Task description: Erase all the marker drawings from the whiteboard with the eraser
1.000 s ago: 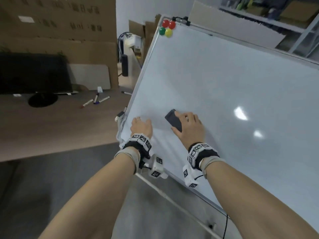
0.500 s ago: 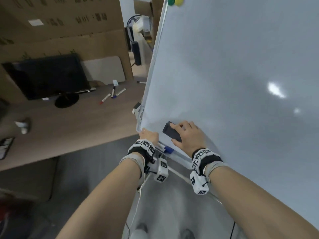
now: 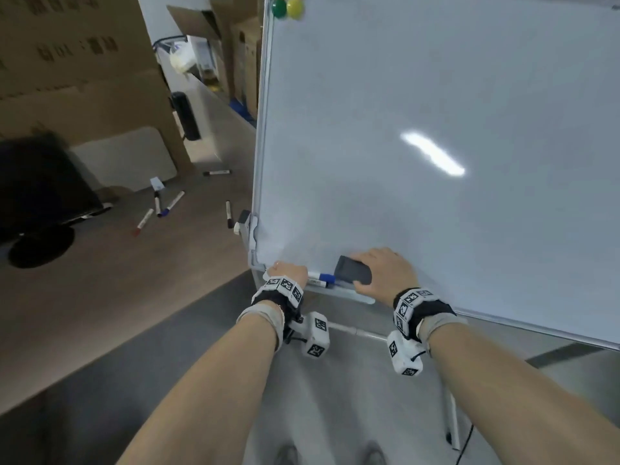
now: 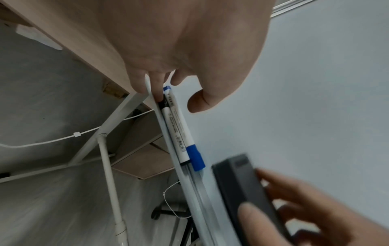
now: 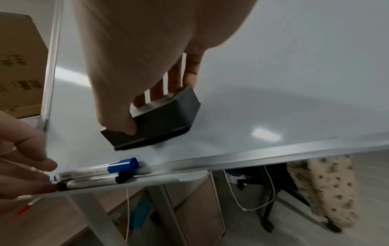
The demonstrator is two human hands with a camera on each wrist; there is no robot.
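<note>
The whiteboard [image 3: 419,95] stands tilted in front of me, and no marker drawing shows on its surface. My right hand [image 3: 382,273] grips the dark grey eraser [image 3: 354,274] and presses it on the board just above the bottom frame. The right wrist view shows thumb and fingers clamped round the eraser [image 5: 157,123]. My left hand [image 3: 289,270] is at the left end of the marker tray [image 3: 355,295]. Its fingers [image 4: 156,91] curl into the tray beside the marker ends, and the thumb lies free against the board. A blue-capped marker [image 4: 185,133] and a black-capped marker [image 5: 121,179] lie in the tray.
Coloured magnets [image 3: 288,7] stick to the board's top left corner. To the left is a wooden desk [image 3: 100,280] with several loose markers [image 3: 157,213] and a black monitor [image 3: 37,186]; cardboard boxes stand behind. Stand legs, cables and a chair base lie under the board. A person's patterned trousers [image 5: 322,191] show beyond.
Both hands have slid down the board to its bottom edge. The eraser now sits just above the tray, and the left hand has gone from flat on the board to the tray's end.
</note>
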